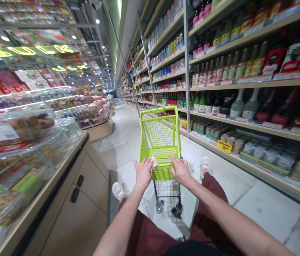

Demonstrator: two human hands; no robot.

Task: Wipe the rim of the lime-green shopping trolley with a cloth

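Observation:
A small lime-green shopping cart (162, 133) stands directly in front of me, its mesh basket empty. My left hand (143, 173) is at the near left corner of the basket, its thumb side against a small, crumpled whitish-pink thing (153, 163) at the rim. At the near right corner, my right hand (181, 171) is curled over the cart's near bar, with the index finger reaching forward along the rim. Dark legs and wheels of the cart show beneath the basket, between my two feet.
Tall shelves (256, 83) of bottles and cans line the right side. A wooden bulk-food counter (79, 199) with clear covers stands close on the left. Between them a pale tiled aisle (123, 122) runs forward, with more displays (93, 113) along its left edge.

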